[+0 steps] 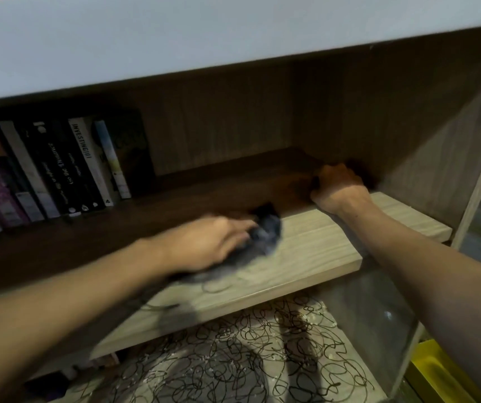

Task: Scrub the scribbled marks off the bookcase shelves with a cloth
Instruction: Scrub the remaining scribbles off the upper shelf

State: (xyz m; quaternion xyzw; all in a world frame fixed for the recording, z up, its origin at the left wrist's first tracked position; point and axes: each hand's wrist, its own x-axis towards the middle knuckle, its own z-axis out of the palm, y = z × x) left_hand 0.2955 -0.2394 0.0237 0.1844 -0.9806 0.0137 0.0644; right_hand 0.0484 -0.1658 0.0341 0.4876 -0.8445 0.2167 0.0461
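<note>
Left hand (204, 242) presses a dark cloth (265, 231) on the shelf (306, 257); right hand (338, 187) fisted.

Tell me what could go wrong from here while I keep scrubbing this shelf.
1. The left hand sweeps the dark cloth fast enough to blur; a wider stroke toward the leaning books could topple them.
2. Faint scribble lines remain near the shelf's front edge and may get missed.
3. The lower shelf is still densely scribbled; a cloth already loaded with ink could smear it.
</note>
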